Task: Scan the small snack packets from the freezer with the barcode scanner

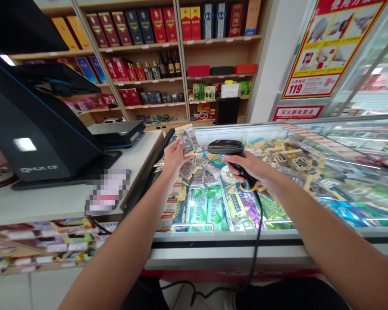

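My left hand [173, 156] pinches a small clear snack packet [188, 137] with tan ends, raised over the left end of the glass-topped freezer [278, 236]. In my right hand [245, 167] is a black barcode scanner [228, 147], gripped by its handle, its head turned left toward the packet. A black cable [258, 232] hangs from the handle down past the freezer's front edge. Below my hands several similar packets [195, 172] lie in a loose pile. Nearer to me are green-and-white ice cream packs [198, 206].
At left a black checkout terminal [48, 129] stands on a white counter [64, 204], beside a flat scale [116, 131] and a blurred-out phone-like object [108, 191]. More packets [291, 159] are spread over the freezer's right part. Shelves with boxes and bottles [171, 66] line the back wall.
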The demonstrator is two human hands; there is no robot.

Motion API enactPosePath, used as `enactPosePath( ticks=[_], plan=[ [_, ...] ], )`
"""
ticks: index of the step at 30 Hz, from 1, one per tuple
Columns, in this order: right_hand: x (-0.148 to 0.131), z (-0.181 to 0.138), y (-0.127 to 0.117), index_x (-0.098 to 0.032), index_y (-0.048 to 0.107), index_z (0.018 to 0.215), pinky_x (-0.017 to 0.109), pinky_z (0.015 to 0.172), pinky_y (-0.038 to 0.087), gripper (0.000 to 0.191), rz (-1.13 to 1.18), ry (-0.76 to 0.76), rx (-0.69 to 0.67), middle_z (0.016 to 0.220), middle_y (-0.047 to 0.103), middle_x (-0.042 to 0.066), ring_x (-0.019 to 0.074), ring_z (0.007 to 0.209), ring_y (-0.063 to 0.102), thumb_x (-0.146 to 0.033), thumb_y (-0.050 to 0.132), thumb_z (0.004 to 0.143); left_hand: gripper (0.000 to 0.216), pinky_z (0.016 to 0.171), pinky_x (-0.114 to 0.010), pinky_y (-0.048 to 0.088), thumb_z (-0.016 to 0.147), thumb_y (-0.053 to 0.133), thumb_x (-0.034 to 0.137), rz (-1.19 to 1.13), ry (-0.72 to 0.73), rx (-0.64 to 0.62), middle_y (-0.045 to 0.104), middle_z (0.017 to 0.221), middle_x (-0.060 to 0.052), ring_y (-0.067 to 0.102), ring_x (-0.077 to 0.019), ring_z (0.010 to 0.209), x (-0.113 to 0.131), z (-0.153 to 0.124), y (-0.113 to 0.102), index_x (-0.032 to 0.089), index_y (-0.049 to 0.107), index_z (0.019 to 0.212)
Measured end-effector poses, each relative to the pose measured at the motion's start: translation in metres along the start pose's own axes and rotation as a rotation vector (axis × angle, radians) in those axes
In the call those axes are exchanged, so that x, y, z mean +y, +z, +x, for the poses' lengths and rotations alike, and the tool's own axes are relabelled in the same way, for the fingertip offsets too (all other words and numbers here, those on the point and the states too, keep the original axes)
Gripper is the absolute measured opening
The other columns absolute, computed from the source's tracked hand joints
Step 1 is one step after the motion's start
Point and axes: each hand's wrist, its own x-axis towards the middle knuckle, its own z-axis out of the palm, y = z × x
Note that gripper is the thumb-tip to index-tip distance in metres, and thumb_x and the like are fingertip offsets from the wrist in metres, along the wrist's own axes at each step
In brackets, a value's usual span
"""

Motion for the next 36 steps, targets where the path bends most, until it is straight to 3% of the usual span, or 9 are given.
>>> enactPosePath(
  ticks=[5,10,12,15,21,24,27,31,36],
  plan=[
    [0.0,0.001,-0.001,-0.02,0.057,0.076,0.023,0.038,0.032,0.033,0.014,0.036,0.071,0.054,0.048,-0.004,0.0084,0.039,0.041,-0.045,0.077,0.085,0.031,0.071,-0.03,0.063,0.098,0.059,0.03,0.174,0.091,0.059,0.068,0.086,-0.003,0.067,-0.0142,0.074,0.008,0.004,-0.004,0.013,0.073,0.119],
    [-0.004,0.001,-0.007,-0.019,0.061,0.085,0.023,0.039,0.032,0.027,0.101,-0.006,0.209,0.055,0.047,-0.004,0.009,0.04,0.042,-0.043,0.073,0.087,0.037,0.096,-0.04,0.055,0.1,0.047,0.024,1.088,0.473,-0.096,0.077,0.113,-0.012,0.071,-0.0287,0.109,0.013,-0.005,-0.015,0.019,0.077,0.121],
    [-0.009,0.0,-0.012,-0.019,0.06,0.084,0.023,0.039,0.032,0.026,0.147,-0.015,0.257,0.055,0.047,-0.004,0.0091,0.04,0.043,-0.042,0.072,0.087,0.037,0.096,-0.044,0.053,0.096,0.045,0.02,1.433,0.488,-0.209,0.077,0.111,-0.015,0.07,-0.0329,0.112,0.012,-0.011,-0.017,0.02,0.079,0.111],
    [-0.016,-0.003,-0.022,-0.02,0.058,0.084,0.024,0.041,0.034,0.026,0.219,-0.045,0.303,0.056,0.045,-0.005,0.009,0.041,0.042,-0.042,0.072,0.085,0.033,0.092,-0.052,0.052,0.093,0.048,0.027,1.662,0.432,-0.289,0.077,0.107,-0.018,0.069,-0.0378,0.111,0.012,-0.018,-0.015,0.017,0.078,0.102],
    [-0.024,-0.004,-0.037,-0.022,0.057,0.087,0.024,0.044,0.037,0.026,0.401,-0.089,0.39,0.061,0.045,-0.006,0.0092,0.047,0.04,-0.041,0.074,0.08,0.046,0.102,-0.057,0.046,0.099,0.042,0.046,1.561,0.542,-0.234,0.074,0.121,-0.016,0.064,-0.038,0.119,0.016,-0.029,0.023,0.016,0.072,0.118],
    [-0.024,-0.002,-0.036,-0.023,0.058,0.09,0.024,0.047,0.04,0.026,0.504,-0.082,0.407,0.065,0.048,-0.005,0.0099,0.05,0.042,-0.038,0.074,0.076,0.049,0.107,-0.055,0.045,0.099,0.047,0.041,1.48,0.597,-0.466,0.065,0.142,-0.014,0.057,-0.0366,0.131,0.002,-0.03,0.061,0.02,0.06,0.142],
    [-0.02,0.001,-0.034,-0.023,0.062,0.097,0.025,0.048,0.041,0.03,0.579,-0.059,0.395,0.067,0.049,-0.004,0.0104,0.052,0.042,-0.041,0.071,0.075,0.072,0.111,-0.051,0.045,0.096,0.055,0.039,1.358,0.556,-0.623,0.039,0.167,-0.015,0.045,-0.0359,0.146,-0.022,-0.025,0.094,0.02,0.033,0.162],
    [-0.013,0.006,-0.036,-0.021,0.064,0.101,0.025,0.048,0.04,0.035,0.603,-0.013,0.384,0.068,0.048,-0.004,0.0104,0.053,0.042,-0.044,0.07,0.075,0.049,0.105,-0.047,0.049,0.099,0.052,0.039,1.228,0.499,-0.608,0.052,0.158,-0.011,0.058,-0.033,0.133,-0.043,-0.017,0.114,0.026,0.054,0.147],
    [-0.012,0.007,-0.036,-0.021,0.063,0.094,0.024,0.046,0.037,0.033,0.525,-0.004,0.367,0.065,0.045,-0.005,0.0099,0.051,0.04,-0.044,0.073,0.073,0.035,0.094,-0.052,0.051,0.104,0.038,0.032,1.133,0.495,-0.498,0.074,0.115,-0.017,0.071,-0.0354,0.108,-0.033,-0.017,0.112,0.018,0.069,0.114]
  ],
)
